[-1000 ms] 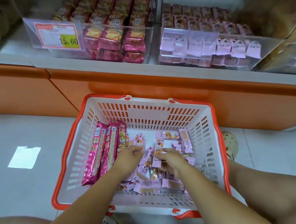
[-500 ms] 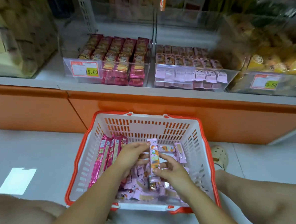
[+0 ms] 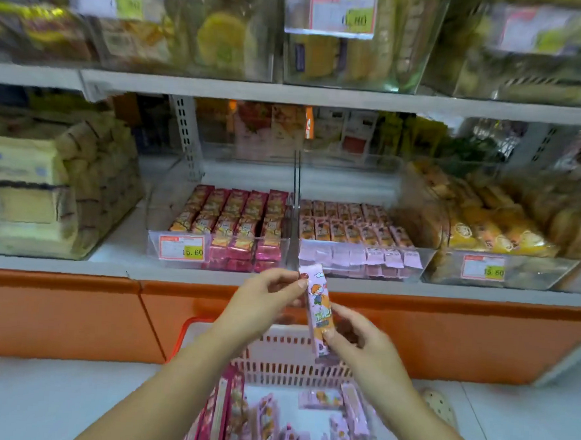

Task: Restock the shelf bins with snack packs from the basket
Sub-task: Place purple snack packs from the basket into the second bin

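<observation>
A pale pink snack pack point(image 3: 317, 310) stands upright above the basket point(image 3: 291, 356), my left hand point(image 3: 260, 306) pinching its top, my right hand point(image 3: 359, 346) gripping its bottom. Beyond the basket, the matching shelf bin point(image 3: 358, 261) looks partly filled. Many loose packs point(image 3: 266, 422) lie in the basket, so restocking seems far from finished.

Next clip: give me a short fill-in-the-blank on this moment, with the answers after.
1. The left hand pinches the snack pack's ___ end, the right hand its lower end.
2. The price label before the dark pink packs reads ___.
3. The pale pink packs on the shelf lie to the ___ of them.
Missing: upper; 15.60; right.
</observation>
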